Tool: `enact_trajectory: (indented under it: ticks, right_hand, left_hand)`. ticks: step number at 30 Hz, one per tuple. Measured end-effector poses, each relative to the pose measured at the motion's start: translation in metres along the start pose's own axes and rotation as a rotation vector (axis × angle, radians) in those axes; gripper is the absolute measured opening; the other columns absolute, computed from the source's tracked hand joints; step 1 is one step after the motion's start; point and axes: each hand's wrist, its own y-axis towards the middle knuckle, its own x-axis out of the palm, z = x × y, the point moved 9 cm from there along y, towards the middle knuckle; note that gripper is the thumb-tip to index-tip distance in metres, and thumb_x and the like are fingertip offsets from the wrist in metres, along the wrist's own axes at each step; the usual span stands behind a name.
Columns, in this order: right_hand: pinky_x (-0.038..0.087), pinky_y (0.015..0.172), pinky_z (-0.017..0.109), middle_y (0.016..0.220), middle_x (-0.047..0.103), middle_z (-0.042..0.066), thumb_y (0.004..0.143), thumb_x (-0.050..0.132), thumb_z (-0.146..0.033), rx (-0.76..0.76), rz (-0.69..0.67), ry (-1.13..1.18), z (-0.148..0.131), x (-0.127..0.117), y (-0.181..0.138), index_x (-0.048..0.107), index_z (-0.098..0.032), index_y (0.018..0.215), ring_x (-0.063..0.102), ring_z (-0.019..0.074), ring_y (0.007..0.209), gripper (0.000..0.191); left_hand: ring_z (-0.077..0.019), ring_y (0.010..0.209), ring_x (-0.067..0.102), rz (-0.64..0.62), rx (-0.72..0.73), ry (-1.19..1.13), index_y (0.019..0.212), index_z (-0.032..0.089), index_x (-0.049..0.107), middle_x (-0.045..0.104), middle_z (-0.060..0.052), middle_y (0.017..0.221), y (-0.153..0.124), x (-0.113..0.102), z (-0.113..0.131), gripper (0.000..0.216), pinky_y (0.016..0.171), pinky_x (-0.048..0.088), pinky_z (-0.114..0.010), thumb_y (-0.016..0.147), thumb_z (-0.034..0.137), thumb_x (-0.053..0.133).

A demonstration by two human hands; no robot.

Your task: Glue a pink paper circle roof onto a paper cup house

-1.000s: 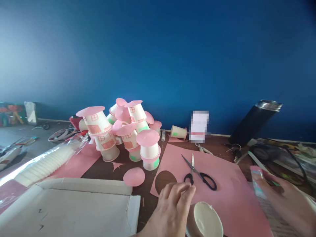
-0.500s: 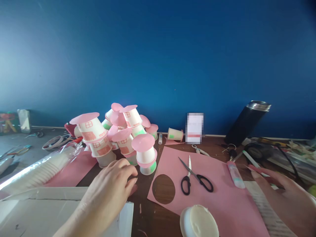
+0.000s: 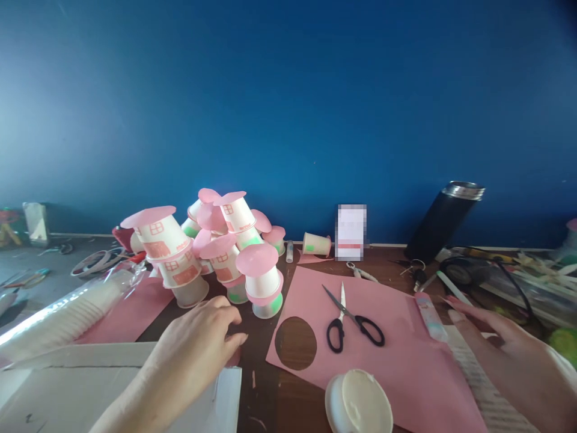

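My left hand (image 3: pixel 193 352) hovers over the front of the desk with its fingers loosely bent, thumb and forefinger apart, nothing visible in them. Just beyond it stand stacked paper cups (image 3: pixel 265 279) with pink paper discs on top, some with drawn windows and doors. On the right, my right hand (image 3: pixel 509 367) has its fingers stretched out above a pale marker pen (image 3: pixel 452 287), hiding part of it. A pink-and-clear tube (image 3: pixel 430 317) lies left of its fingertips. Black-handled scissors (image 3: pixel 349 319) lie spread on a pink paper sheet (image 3: pixel 387 373) with a round hole.
A paper cup (image 3: pixel 359 403) lies tilted at the front edge. Sleeved cups (image 3: pixel 76 316) and a white board (image 3: pixel 45 391) lie at left. Against the blue wall are a lying cup (image 3: pixel 316 245), a blurred-out white item (image 3: pixel 351 231) and a black flask (image 3: pixel 444 222).
The view has shifted slightly, moving the scene a little left. My right hand's fingers now cover more of the marker pen. My left hand stays nearly in place.
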Motion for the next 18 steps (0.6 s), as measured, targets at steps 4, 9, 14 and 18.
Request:
enact_trajectory:
  ticks: [4, 9, 14, 18]
  right_hand:
    - [0.053, 0.058, 0.042, 0.1, 0.076, 0.002, 0.074, 0.04, -0.075, 0.092, -0.044, -0.016, -0.008, 0.0, -0.005, 0.072, -0.032, 0.097, 0.069, 0.0284, 0.063, 0.058]
    - [0.051, 0.067, 0.043, 0.109, 0.074, 0.0, 0.068, 0.041, -0.074, 0.137, -0.074, 0.013, -0.02, -0.003, -0.007, 0.072, -0.031, 0.09, 0.07, 0.0326, 0.077, 0.058]
    - [0.053, 0.07, 0.043, 0.112, 0.074, 0.003, 0.063, 0.046, -0.072, 0.181, -0.111, 0.02, -0.022, -0.005, -0.007, 0.074, -0.029, 0.087, 0.071, 0.0297, 0.076, 0.057]
    - [0.054, 0.067, 0.04, 0.109, 0.075, 0.004, 0.068, 0.048, -0.069, 0.131, -0.12, 0.025, -0.023, -0.005, -0.007, 0.075, -0.028, 0.09, 0.071, 0.0291, 0.079, 0.054]
  left_hand:
    - [-0.023, 0.09, 0.066, -0.043, 0.025, 0.037, 0.089, 0.023, 0.071, 0.068, -0.003, 0.096, -0.001, 0.0, 0.006, 0.02, 0.076, 0.046, -0.036, 0.081, 0.02, 0.053]
    - [-0.0272, 0.101, 0.065, -0.116, 0.021, 0.17, 0.096, 0.02, 0.07, 0.069, -0.008, 0.106, 0.001, 0.007, 0.01, 0.033, 0.086, 0.048, -0.042, 0.074, 0.009, 0.047]
    - [-0.0308, 0.093, 0.067, -0.164, 0.087, 0.253, 0.085, 0.017, 0.07, 0.071, -0.011, 0.096, 0.002, 0.024, 0.018, 0.031, 0.078, 0.051, -0.044, 0.071, 0.003, 0.046]
    - [-0.0308, 0.089, 0.068, -0.105, 0.152, 0.266, 0.08, 0.017, 0.069, 0.071, -0.012, 0.091, 0.001, 0.031, 0.023, 0.034, 0.07, 0.05, -0.04, 0.072, -0.002, 0.042]
